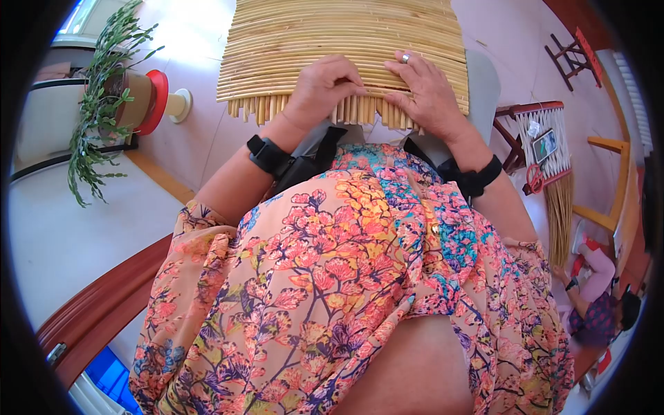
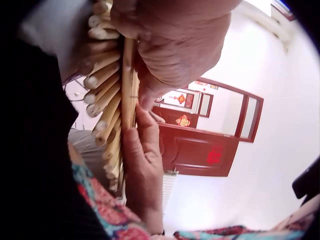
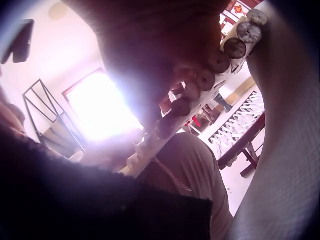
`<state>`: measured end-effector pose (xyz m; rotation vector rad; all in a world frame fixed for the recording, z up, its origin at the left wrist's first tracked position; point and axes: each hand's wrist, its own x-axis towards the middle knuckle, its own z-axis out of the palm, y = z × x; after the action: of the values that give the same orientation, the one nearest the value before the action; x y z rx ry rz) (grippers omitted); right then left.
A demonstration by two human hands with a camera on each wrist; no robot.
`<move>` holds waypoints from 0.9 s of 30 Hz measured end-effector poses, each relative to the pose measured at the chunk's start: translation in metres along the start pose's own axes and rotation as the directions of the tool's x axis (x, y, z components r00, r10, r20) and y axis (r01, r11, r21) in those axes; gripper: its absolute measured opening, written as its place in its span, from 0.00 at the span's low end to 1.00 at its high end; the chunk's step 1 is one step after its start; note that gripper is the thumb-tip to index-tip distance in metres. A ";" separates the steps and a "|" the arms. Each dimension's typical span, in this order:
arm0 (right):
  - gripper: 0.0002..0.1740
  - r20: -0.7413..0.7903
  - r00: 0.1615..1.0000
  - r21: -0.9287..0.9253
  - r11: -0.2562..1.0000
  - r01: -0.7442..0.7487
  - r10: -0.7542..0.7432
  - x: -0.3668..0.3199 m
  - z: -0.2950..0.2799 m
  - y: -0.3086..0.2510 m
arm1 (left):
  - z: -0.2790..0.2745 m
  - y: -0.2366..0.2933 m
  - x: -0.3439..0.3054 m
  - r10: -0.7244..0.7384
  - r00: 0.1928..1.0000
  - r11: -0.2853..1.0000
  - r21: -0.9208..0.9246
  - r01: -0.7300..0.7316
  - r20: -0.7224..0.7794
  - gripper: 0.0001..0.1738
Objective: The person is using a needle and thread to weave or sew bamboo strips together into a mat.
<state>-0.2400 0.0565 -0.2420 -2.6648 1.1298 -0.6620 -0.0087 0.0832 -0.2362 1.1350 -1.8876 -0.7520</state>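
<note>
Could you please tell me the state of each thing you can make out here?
Stick mat: spread out, near-edge stick ends uneven.
Left hand: pinching the mat's near edge.
Right hand: gripping that edge.
Corded stool: unfolded, bearing a phone.
Phone: face up, screen apparently lit.
Red-handled scissors: lying at the stool's edge; blades unclear.
Plant: leafy, stems trailing.

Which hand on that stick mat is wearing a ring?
The right hand: in the head view, a silvery ring shows on one finger. No ring shows on the left hand.
</note>
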 end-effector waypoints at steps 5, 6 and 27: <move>0.29 -0.013 1.000 0.081 0.997 0.009 -0.008 -0.003 0.000 0.004 | -0.004 -0.008 -0.009 -0.237 0.970 0.909 -0.339 0.242 0.056 0.35; 0.29 -0.022 1.000 0.122 0.993 0.012 -0.009 -0.003 0.000 0.004 | -0.001 0.000 -0.011 -0.075 0.997 0.995 -0.067 0.077 0.022 0.46; 0.06 0.129 0.988 0.601 0.800 -0.006 -0.089 0.034 0.010 -0.019 | 0.013 -0.001 -0.007 0.073 0.996 0.982 0.169 -0.080 0.051 0.70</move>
<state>-0.2023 0.0456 -0.2333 -2.1461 0.6668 -0.6718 -0.0172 0.0904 -0.2464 1.1512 -2.0531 -0.5855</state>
